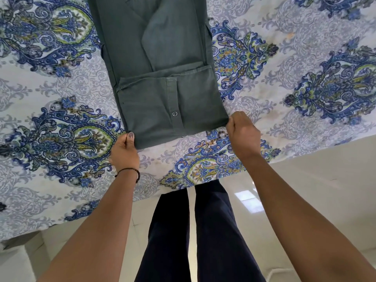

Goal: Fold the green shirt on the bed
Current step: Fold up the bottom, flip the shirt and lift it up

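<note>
Green shirt point(162, 78) lies flat on the bed point(305, 78), folded into a long strip with its near end doubled back. I have my left hand point(125, 153) closed on the near left corner, thumb on top. My right hand point(243, 133) is fisted on the near right corner. A snap point(174, 113) sits between my fingers, just beyond them.
</note>
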